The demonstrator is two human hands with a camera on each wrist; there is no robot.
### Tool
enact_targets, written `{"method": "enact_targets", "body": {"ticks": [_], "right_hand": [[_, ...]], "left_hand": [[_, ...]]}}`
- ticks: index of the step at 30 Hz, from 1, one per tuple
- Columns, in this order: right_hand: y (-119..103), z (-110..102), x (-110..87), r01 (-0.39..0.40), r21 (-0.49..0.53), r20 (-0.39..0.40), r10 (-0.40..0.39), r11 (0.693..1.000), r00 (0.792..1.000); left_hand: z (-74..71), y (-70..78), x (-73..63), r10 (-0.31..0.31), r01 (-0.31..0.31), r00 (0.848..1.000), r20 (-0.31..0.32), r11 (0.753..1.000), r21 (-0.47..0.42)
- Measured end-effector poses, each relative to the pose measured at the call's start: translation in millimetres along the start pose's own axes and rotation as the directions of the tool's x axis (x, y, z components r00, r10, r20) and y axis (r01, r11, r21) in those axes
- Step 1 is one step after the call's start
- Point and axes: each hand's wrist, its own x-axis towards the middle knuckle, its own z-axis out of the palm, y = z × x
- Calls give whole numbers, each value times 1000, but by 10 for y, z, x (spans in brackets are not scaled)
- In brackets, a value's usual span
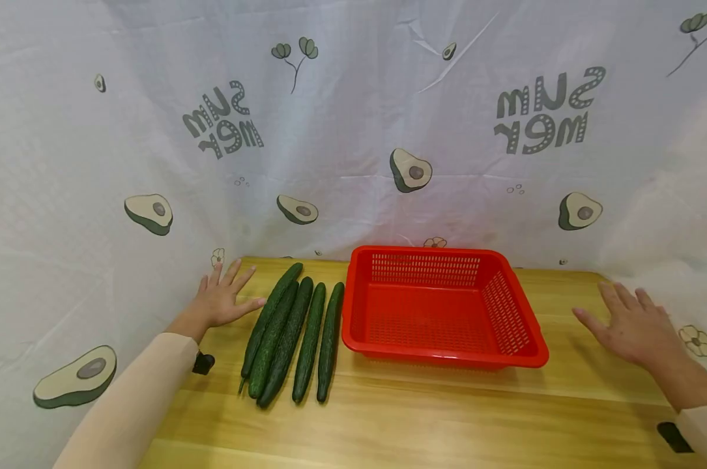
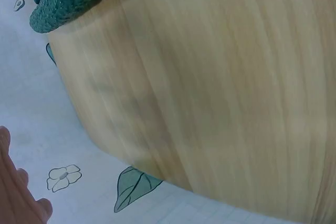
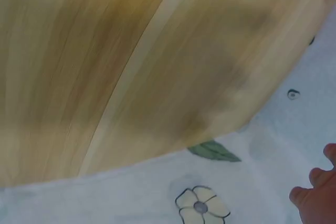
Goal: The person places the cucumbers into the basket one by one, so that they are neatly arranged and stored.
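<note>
- The left hand (image 1: 221, 299), frame left, had fingers spread and held nothing; the right hand (image 1: 637, 326), frame right, likewise.
- Five cucumbers (image 1: 285, 345) lay left of centre, seemingly firm, light, snappable, best gripped mid-length.
- One red basket (image 1: 435, 355) stood right of centre on the worktop (image 1: 423, 417).

Five cucumbers (image 1: 288, 339) beside a red basket (image 1: 432, 316).
</note>
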Motion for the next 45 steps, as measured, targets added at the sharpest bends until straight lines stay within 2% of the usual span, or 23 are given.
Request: {"method": "enact_targets", "body": {"ticks": [2,5,9,12,16,21,25,31,37,42,45], "right_hand": [[-50,-6,24,35,78,-13,-34,996,999],[-163,-37,61,62,220,28,-69,974,997],[-378,-101,75,-1,341,154,-55,940,987],[-559,-116,60,-62,455,234,-53,888,971],[-786,-80,44,-135,592,317,-75,795,945],[-983,-40,48,-234,627,398,-47,743,916],[-1077,-2,47,-270,663,408,-35,698,912],[-1134,59,23,-233,699,361,-52,676,931],[-1186,124,-57,-229,710,352,-53,666,935],[-1228,136,-183,-240,710,348,-33,662,937],[-1251,115,-272,-244,708,346,-24,663,938]], "left_hand": [[11,16,-6,3,-3,1000,-3,1000,0],[42,38,-20,7,-7,1000,-6,1000,-3],[108,71,-27,2,-2,1000,14,1000,-22],[175,96,-24,-10,12,999,47,999,-49],[270,142,-33,-24,38,994,106,991,-129],[394,232,-63,-26,71,985,172,963,-262],[489,304,-86,-74,132,981,180,935,-330],[556,400,-116,-153,201,977,152,898,-392],[576,466,-175,-202,240,970,134,889,-391],[573,476,-201,-208,253,966,152,872,-419],[567,444,-213,-194,252,966,170,851,-462]]}}
